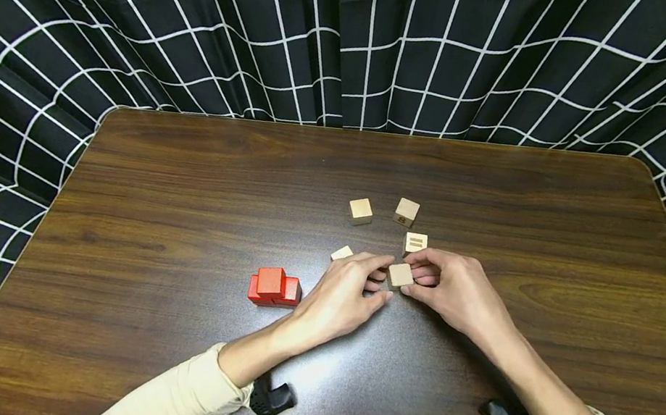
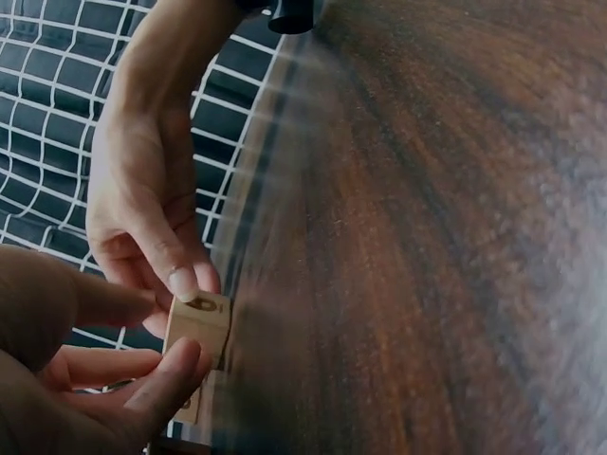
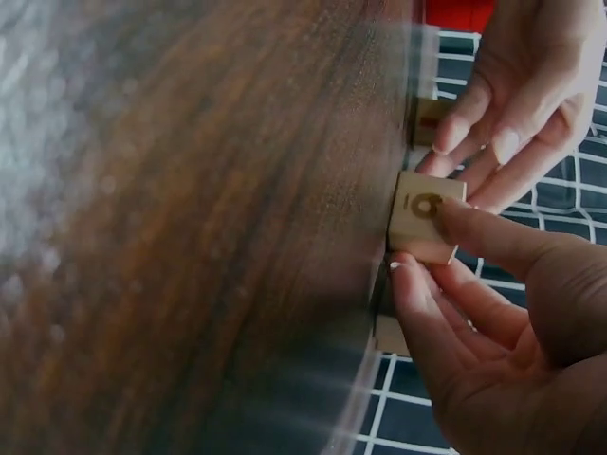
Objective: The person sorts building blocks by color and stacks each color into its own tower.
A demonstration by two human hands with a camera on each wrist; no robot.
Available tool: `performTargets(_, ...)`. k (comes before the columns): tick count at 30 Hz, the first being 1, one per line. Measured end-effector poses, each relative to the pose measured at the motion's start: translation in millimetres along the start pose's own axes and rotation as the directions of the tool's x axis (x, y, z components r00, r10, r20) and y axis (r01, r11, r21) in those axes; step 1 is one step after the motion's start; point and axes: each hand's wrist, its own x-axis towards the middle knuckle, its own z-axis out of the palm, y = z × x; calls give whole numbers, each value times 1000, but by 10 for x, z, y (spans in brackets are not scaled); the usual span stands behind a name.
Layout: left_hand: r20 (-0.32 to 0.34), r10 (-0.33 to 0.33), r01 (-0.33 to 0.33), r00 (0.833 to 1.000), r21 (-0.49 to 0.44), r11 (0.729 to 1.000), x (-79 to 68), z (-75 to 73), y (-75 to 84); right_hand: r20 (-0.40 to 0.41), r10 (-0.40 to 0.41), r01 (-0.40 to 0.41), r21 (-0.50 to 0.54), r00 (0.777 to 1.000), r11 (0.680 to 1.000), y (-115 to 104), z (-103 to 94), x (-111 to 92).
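Note:
My right hand (image 1: pixel 458 291) pinches a small wooden cube (image 1: pixel 401 276) between thumb and fingers, low over the table. One face of this cube (image 3: pixel 427 210) bears a dark digit, 6 or 9, with a short line beside it. At the cube's other side is my left hand (image 1: pixel 345 294), its thumb and fingers spread and loosely bent. Whether its fingertips touch the cube is hard to tell. Just beyond the right fingers stands a wooden cube with an equals-like sign (image 1: pixel 416 242). Another pale cube (image 1: pixel 341 253) is partly hidden behind my left hand.
Farther back on the brown wooden table (image 1: pixel 174 210) sit a plain-topped cube (image 1: pixel 361 209) and a cube marked 8 (image 1: pixel 406 211). Left of my left hand, red blocks (image 1: pixel 271 284) are stacked together. A black curtain with white grid lines (image 1: pixel 373 45) hangs behind the table.

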Motion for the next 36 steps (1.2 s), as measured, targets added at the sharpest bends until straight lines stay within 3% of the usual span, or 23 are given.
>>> performTargets(15, -38, 5, -6, 999, -42, 999, -1, 13, 20, -3, 9, -9, 16, 1000, 1000, -36, -55, -56)
performTargets(24, -75, 32, -38, 997, -81, 996, -48, 10, 13, -4, 13, -12, 29, 1000, 999, -81, -53, -122)
performTargets(36, -97, 15, -27, 995, -129, 991, -135, -5, 31, -9, -10, 11, 44, 1000, 999, -144, -30, -164)
